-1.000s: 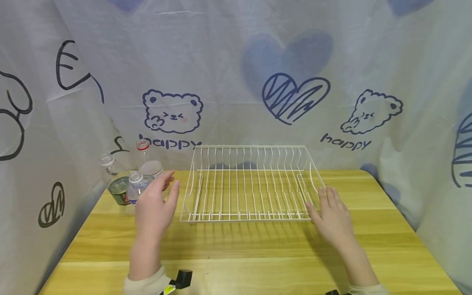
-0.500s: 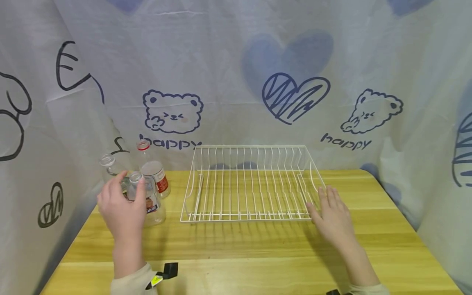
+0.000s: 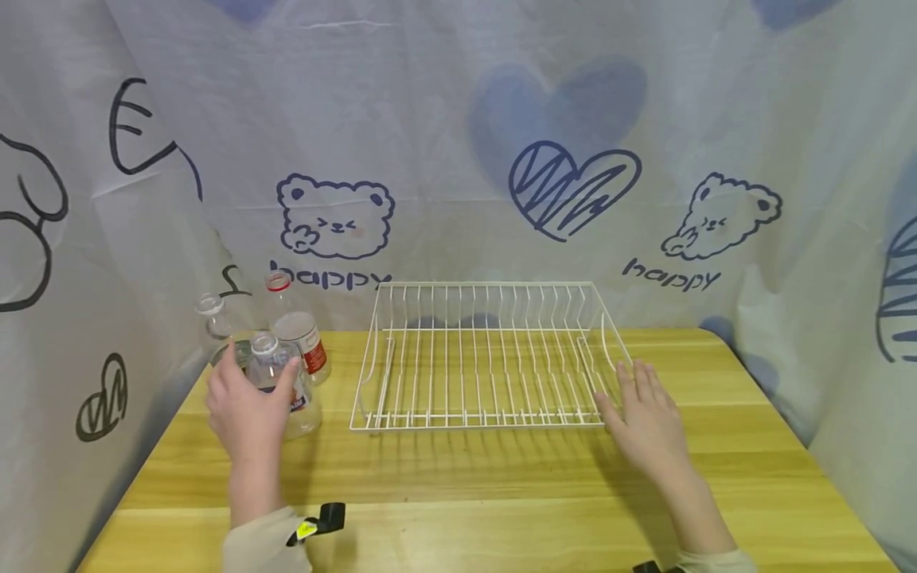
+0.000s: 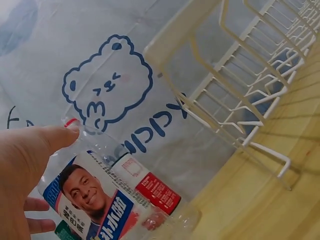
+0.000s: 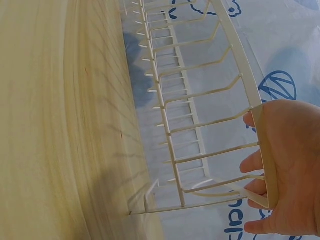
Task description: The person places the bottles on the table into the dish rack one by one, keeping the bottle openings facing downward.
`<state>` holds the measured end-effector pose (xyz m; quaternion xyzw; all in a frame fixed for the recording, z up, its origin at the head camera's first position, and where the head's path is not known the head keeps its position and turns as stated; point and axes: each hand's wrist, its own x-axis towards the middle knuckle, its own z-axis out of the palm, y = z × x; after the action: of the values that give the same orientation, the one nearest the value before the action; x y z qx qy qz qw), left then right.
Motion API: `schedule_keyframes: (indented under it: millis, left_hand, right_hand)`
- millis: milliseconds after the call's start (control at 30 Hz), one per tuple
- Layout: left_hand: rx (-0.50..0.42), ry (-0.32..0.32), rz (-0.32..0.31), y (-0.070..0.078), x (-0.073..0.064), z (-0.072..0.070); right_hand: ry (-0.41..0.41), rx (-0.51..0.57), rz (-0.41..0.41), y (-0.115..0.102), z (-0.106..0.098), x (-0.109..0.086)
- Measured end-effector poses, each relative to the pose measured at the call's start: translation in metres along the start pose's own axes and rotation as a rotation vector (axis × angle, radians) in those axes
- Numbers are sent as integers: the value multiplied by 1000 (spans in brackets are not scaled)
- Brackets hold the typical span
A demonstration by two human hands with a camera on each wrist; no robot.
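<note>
In the head view my left hand (image 3: 247,406) holds a clear, uncapped plastic bottle (image 3: 304,420) around its upper part, thumb on its right. Its printed label (image 4: 97,197) faces the left wrist view. Right behind stands a taller plastic bottle with a red neck ring (image 3: 295,325) and a red-and-white label. A third plastic bottle (image 3: 213,318) is partly hidden behind my left hand. My right hand (image 3: 648,422) grips the front right corner of a white wire dish rack (image 3: 473,427). Fingertips show beyond its rim in the right wrist view.
The dish rack stands with bare wires in the middle of the wooden table (image 3: 458,509). A printed cloth curtain (image 3: 444,159) hangs close along the back and both sides.
My left hand first swung left, away from the gap between bottles and rack, then came in around the front bottle. The right hand and the rack kept their places.
</note>
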<state>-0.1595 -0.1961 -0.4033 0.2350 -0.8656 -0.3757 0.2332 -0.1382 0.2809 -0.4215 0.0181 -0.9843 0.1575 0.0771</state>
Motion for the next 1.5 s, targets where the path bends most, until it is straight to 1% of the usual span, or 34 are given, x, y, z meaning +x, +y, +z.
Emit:
schedule_keyframes:
  millis: [200, 367, 800, 967, 1067, 1167, 1267, 1367, 1500]
  left_hand:
    - [20, -36, -7, -2, 3, 4]
    - [36, -36, 3, -2, 2, 5]
    - [77, -48, 25, 3, -3, 2]
    - [77, -59, 36, 8, -5, 2]
    - [81, -56, 53, 15, -7, 0]
    - [91, -46, 93, 25, -10, -3]
    - [89, -24, 158, 36, -15, -5]
    - [63, 21, 246, 46, -22, -5]
    - [44, 87, 385, 56, -31, -1]
  right_hand:
    - [3, -1, 4, 0, 0, 0]
    - [5, 1, 3, 0, -1, 0]
    - [13, 21, -1, -1, -1, -2]
    - [7, 16, 0, -1, -1, -3]
    - [9, 13, 0, -1, -1, -2]
    - [11, 15, 2, -1, -1, -2]
    - [13, 18, 2, 0, -1, -1]
    - [15, 20, 2, 0, -1, -1]
    - [11, 20, 5, 0, 0, -1]
